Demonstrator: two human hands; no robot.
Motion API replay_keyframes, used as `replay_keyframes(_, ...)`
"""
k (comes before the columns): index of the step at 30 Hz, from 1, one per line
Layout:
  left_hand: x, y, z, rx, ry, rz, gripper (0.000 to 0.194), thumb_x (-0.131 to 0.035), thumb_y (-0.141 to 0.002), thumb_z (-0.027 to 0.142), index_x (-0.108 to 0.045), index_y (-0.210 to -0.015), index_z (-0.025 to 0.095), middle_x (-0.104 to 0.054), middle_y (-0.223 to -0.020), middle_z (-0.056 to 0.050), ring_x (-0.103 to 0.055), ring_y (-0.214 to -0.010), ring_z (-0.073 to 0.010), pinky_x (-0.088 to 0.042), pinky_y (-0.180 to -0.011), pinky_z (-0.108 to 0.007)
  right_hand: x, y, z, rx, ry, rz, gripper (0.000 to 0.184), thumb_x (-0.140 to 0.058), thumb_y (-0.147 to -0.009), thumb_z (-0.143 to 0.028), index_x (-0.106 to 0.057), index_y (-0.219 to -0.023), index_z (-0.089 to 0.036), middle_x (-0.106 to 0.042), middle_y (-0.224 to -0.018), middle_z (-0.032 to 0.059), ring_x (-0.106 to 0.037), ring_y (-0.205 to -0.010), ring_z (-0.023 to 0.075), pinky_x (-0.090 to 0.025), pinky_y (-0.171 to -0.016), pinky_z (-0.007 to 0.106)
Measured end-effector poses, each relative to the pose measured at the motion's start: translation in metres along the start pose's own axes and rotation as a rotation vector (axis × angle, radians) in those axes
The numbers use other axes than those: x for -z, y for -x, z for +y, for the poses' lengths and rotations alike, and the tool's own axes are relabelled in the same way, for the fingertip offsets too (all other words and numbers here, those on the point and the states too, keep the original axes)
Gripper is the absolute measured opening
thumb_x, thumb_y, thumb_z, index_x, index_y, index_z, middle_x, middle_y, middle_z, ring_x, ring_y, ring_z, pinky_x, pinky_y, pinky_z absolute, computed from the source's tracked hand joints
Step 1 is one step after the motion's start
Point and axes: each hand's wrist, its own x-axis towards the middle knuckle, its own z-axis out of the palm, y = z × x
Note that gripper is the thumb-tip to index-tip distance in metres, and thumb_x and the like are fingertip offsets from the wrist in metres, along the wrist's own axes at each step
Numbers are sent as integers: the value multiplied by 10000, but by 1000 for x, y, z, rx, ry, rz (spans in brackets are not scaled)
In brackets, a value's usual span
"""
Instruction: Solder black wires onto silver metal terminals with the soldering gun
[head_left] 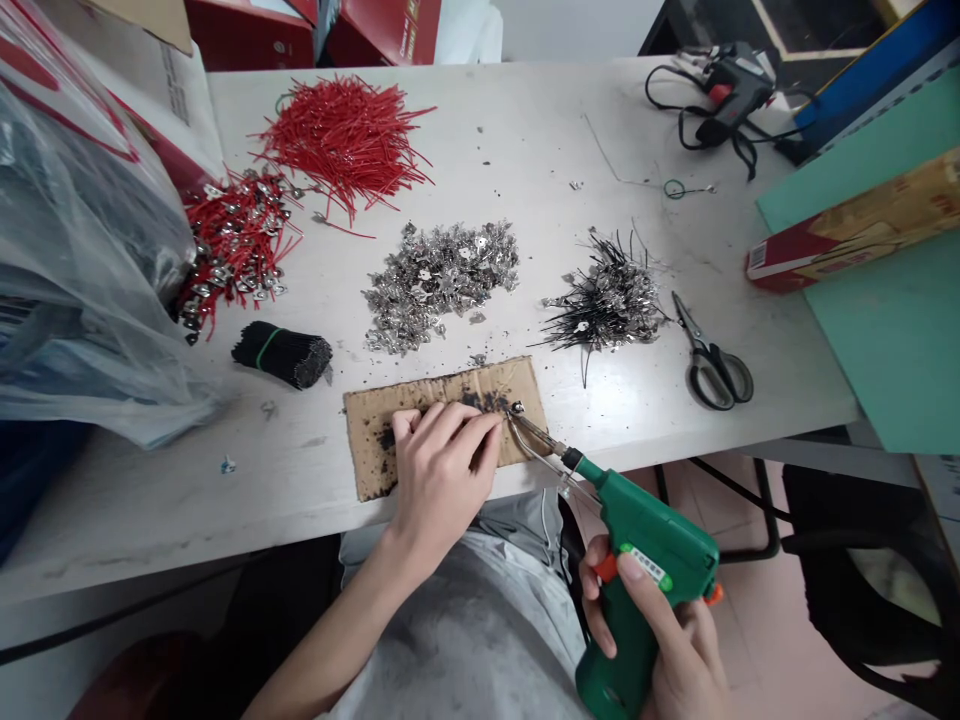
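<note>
My right hand [675, 640] is wrapped around the handle of a green soldering gun [660, 540], with a finger at its orange trigger. The gun's hot tip and thin feed tube point left, reaching a small metal terminal [517, 407] at the right part of a scorched cardboard piece [367, 420]. Over that cardboard my left hand [446, 460] is closed, its thumb and forefinger pinched beside the tip. Whatever sits in the pinch is hidden by the fingers. Beyond the cardboard lies a heap of loose metal terminals [442, 280].
Black wires with terminals [611, 300] lie beside scissors [709, 360]. Red wires [345, 140], red wires with terminals [240, 240] and a banded black wire bundle [281, 353] are leftward. A plastic bag [82, 230] stands left; a black corded tool [731, 95] lies at the back right.
</note>
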Motion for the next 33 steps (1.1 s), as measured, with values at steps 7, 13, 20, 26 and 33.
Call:
replay_keyframes(7, -1, 2, -3, 31, 59, 8, 63, -657, -932, 171, -686, -901, 217, -733, -865, 16, -666, -815, -173, -347, -803, -402, -1, 0, 1, -16, -28, 51, 232, -763, -814, -391, -670, -901, -198, -661, -873, 62, -455, -485, 93, -361, -487, 261)
replay_keyframes(13, -2, 0, -2, 13, 21, -3, 57, -662, -929, 183, -690, -900, 223, -740, -860, 17, -655, -803, -181, -341, -786, -399, -1, 0, 0, 15, -15, 3, 230, -736, -844, -399, -678, -905, -185, -663, -866, 69, -451, -486, 82, -354, -504, 251)
replay_keyframes(20, -1, 2, -2, 35, 64, 30, 66, -659, -927, 168, -688, -891, 215, -746, -866, 1, -668, -807, -174, -355, -799, -392, -2, 0, -1, 10, -14, -15, 208, -718, -860, -378, -680, -893, -176, -663, -854, 72, -460, -499, 89, -347, -516, 246)
replay_keyframes(26, -1, 0, 0, 17, 32, 9, 65, -664, -924, 177, -697, -887, 218, -749, -853, 4, -660, -792, -173, -348, -781, -391, -1, 0, 0, -4, -16, 0, 219, -739, -844, -386, -679, -890, -180, -666, -859, 69, -457, -501, 90, -361, -522, 251)
replay_keyframes(33, -2, 0, -1, 10, 19, 5, 71, -657, -928, 176, -702, -891, 216, -747, -854, 7, -657, -796, -176, -344, -781, -392, 2, 1, 2, -49, -22, 35, 239, -749, -834, -401, -674, -904, -185, -658, -852, 63, -450, -507, 88, -372, -510, 244)
